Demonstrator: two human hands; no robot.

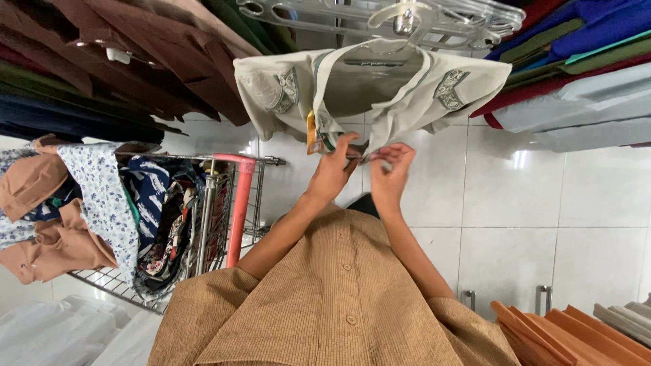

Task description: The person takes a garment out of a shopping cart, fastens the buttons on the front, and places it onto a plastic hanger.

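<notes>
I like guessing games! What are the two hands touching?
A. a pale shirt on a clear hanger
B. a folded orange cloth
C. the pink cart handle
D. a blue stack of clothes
A: the left hand and right hand pinch the front of the pale shirt hanging on the clear hanger.

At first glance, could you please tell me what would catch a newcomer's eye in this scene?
First, the cream shirt on a clear hanger at top centre, with the left hand and right hand pinching its front placket just below the collar. Next, the wire cart at the left, heaped with patterned clothes, its pink handle upright. Folded orange garments lie at the lower right.
</notes>
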